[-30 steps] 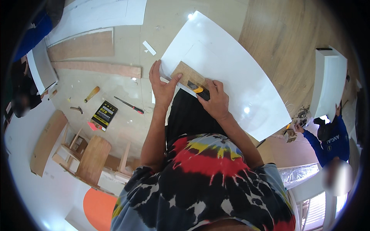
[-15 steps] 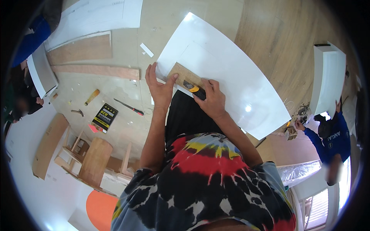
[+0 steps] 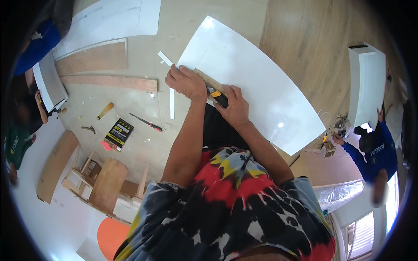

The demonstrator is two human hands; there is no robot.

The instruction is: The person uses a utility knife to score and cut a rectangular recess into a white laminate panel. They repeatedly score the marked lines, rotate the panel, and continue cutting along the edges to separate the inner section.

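A curved white board [image 3: 265,87] lies in front of me, its near part above my dark-clothed leg. On it rests a flat wooden block [image 3: 210,78], partly covered by my hands. My left hand [image 3: 188,82] is at the board's left corner beside the block, back upward, its bent fingers curled over the board's edge; their tips are hidden. My right hand [image 3: 235,104] is closed around a black and yellow utility knife [image 3: 220,96], held against the block's near side. The knife's tip lies close to my left hand.
White strips [image 3: 171,104] lie on the floor at left, with a handsaw [image 3: 148,122], a black tin [image 3: 119,135], a wooden-handled tool [image 3: 105,111] and a hammer [image 3: 89,129]. Wooden furniture [image 3: 109,182] stands nearer. People work at far left and at right, beside a white panel [image 3: 368,87].
My left hand has turned over and moved up and right, its thumb leaving the block's top and its fingers closing together. My right hand and the knife have shifted slightly left.
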